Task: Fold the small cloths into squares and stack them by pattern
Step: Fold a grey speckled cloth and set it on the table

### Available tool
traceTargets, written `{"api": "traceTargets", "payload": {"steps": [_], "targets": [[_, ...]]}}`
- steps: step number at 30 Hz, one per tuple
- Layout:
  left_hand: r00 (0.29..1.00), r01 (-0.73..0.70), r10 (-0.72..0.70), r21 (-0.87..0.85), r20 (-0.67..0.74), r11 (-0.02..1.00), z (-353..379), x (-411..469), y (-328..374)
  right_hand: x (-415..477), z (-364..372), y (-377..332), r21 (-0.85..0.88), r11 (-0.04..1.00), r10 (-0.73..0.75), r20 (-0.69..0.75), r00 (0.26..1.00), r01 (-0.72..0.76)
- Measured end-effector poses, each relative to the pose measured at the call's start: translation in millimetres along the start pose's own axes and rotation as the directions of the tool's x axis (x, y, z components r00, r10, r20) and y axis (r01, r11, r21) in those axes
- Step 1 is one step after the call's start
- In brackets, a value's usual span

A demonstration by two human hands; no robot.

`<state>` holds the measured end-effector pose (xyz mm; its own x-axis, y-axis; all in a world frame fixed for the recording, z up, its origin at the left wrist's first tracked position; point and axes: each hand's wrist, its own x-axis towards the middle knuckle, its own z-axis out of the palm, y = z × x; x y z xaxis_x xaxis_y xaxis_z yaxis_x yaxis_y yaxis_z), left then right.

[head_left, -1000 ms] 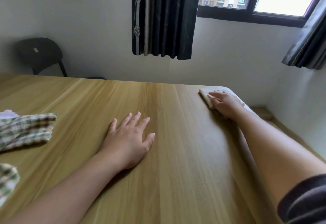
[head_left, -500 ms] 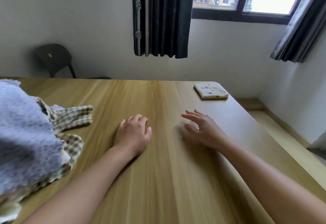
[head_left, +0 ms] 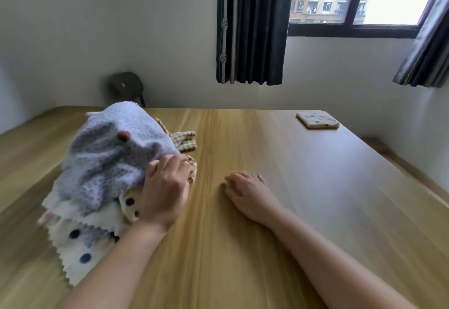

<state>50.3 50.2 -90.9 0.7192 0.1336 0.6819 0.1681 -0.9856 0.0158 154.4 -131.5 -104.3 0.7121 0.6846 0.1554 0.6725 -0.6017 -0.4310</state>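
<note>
left hand [head_left: 165, 194] gripping lilac cloth [head_left: 114, 153]; folded square [head_left: 317, 120] well apart.

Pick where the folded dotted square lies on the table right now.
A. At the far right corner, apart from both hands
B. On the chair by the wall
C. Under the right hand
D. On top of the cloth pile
A. The folded dotted square sits alone near the table's far right corner, while the right hand rests flat nearer the middle and the left hand is at the cloth pile.
</note>
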Motion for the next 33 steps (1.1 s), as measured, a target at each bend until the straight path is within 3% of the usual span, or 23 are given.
{"api": "traceTargets", "payload": {"steps": [3, 6, 12, 20, 25, 28, 32, 33], "targets": [[0.985, 0.132, -0.134, -0.021, -0.106, 0.991, -15.1, -10.6, -14.2, 8.0, 12.6, -39.0, 0.209, 0.978, 0.030, -0.052, 0.998, -0.019], [0.946, 0.292, -0.300, -0.077, -0.124, 0.953, -16.8, -16.5, -24.9, 19.2, 23.8, -72.4, 0.454, 0.891, 0.089, -0.134, 0.987, -0.019], [0.934, 0.267, -0.290, -0.134, -0.207, 0.954, -14.4, -17.9, -30.1, 41.8, 25.5, -108.1, 0.757, 0.648, 0.231, -0.095, 0.968, -0.081], [0.915, 0.117, -0.174, -0.174, -0.363, 0.978, -20.8, -14.8, -27.8, 52.0, 12.5, -113.4, 0.925, 0.341, 0.272, 0.071, 0.960, -0.166], [0.922, -0.002, -0.069, -0.183, -0.381, 0.983, -25.1, -15.4, -24.5, 45.2, 4.8, -112.8, 0.875, 0.379, 0.204, 0.239, 0.949, -0.301], [0.943, 0.037, -0.078, -0.132, -0.323, 0.991, -20.8, -18.1, -25.3, 44.1, -6.4, -108.7, 0.931, 0.298, 0.259, 0.133, 0.957, -0.210], [0.949, 0.173, -0.165, 0.008, -0.268, 0.985, -15.3, -19.8, -31.0, 45.9, -23.1, -101.8, 0.999, -0.015, 0.282, 0.037, 0.959, -0.035], [0.946, 0.212, -0.199, 0.025, -0.256, 0.977, -15.7, -20.0, -32.5, 45.5, -26.9, -99.4, 0.999, -0.051, 0.294, 0.005, 0.956, 0.010]]}}
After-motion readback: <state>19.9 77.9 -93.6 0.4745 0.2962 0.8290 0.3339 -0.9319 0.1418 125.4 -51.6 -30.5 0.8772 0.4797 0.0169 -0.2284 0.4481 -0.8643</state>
